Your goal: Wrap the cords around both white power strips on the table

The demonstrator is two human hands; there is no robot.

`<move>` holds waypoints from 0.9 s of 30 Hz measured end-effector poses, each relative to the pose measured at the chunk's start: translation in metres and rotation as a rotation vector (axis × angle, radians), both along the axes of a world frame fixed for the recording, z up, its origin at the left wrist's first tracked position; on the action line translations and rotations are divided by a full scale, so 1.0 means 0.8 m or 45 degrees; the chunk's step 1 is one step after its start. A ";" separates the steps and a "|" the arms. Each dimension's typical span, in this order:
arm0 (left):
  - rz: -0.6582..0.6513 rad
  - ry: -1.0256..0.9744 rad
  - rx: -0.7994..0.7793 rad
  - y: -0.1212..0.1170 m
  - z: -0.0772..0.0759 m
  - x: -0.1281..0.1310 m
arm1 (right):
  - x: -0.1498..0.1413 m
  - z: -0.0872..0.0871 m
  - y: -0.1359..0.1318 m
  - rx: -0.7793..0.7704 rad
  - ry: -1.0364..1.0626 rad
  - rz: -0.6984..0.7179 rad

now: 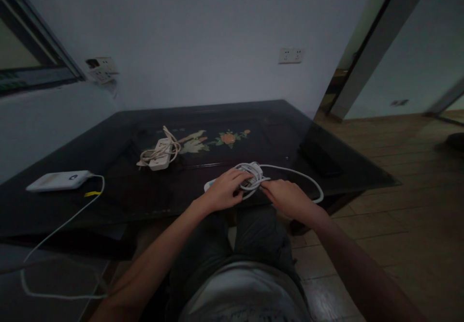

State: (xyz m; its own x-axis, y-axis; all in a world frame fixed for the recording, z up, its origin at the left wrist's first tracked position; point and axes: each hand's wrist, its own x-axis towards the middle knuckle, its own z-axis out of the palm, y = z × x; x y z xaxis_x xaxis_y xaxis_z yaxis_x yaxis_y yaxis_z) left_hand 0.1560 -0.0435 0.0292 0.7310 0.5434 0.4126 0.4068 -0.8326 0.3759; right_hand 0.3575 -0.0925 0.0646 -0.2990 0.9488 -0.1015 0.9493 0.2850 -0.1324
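Near the front edge of the dark table [195, 198] lies a white power strip [209, 185], partly hidden under my left hand [226, 190]. Its white cable [255, 169] is gathered in loops over the strip, and a loose length arcs out to the right. My left hand is closed over the strip and the loops, thumb and fingers around them. My right hand [286, 195] pinches the cable at the right side of the loops. The fingertips of both hands are partly hidden.
Another power strip [162, 155], wrapped in its own cord, lies further back on the left. A white power bank-like device [60, 181] with a cable sits at the far left. A dark flat object [319, 160] lies on the right. Wall sockets [291, 55] are behind.
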 end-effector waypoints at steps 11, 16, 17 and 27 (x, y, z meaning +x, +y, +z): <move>0.051 0.072 -0.003 0.000 -0.001 0.000 | -0.019 -0.008 -0.013 0.135 -0.108 -0.174; 0.126 0.109 0.135 -0.001 -0.010 0.010 | -0.025 -0.012 -0.019 0.162 -0.192 -0.187; 0.117 0.116 0.156 0.000 -0.011 0.010 | -0.026 -0.012 -0.019 0.160 -0.215 -0.179; 0.114 0.021 0.109 0.000 -0.004 0.004 | -0.034 -0.001 -0.017 0.217 -0.252 -0.182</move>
State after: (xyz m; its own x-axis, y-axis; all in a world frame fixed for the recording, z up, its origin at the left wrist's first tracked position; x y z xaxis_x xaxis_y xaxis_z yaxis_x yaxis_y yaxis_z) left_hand 0.1590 -0.0437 0.0257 0.6883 0.5700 0.4487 0.4865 -0.8216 0.2973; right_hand 0.3306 -0.1062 0.0637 -0.1511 0.9883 0.0202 0.9841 0.1485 0.0973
